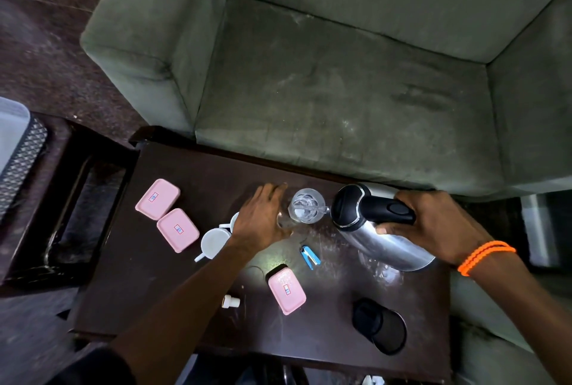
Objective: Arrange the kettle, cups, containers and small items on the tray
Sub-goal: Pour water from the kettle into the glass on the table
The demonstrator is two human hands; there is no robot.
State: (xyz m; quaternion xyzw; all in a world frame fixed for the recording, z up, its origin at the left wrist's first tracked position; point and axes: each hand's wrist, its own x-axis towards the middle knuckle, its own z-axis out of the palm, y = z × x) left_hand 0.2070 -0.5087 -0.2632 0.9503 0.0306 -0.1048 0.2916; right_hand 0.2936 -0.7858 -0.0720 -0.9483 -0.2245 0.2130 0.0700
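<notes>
My right hand (433, 223) grips the black handle of a steel kettle (383, 242), which is tilted with its spout over a clear glass (306, 206) on the dark wooden tray top (161, 285). My left hand (263, 217) lies palm down just left of that glass. It covers part of what looks like a second clear glass (283, 223), and any grip on it is hidden. Two white cups (213, 242) stand by my left wrist. Two pink lidded containers (158, 199) (178, 230) lie at the left, a third (286, 290) near the front.
A small blue stapler-like item (309, 257) and a small white cap (230, 301) lie on the dark surface. A black mesh cup (380, 326) lies on its side at the front right. A green sofa (340, 90) stands behind. A dark side table (62, 199) with a mesh basket (21, 155) is at the left.
</notes>
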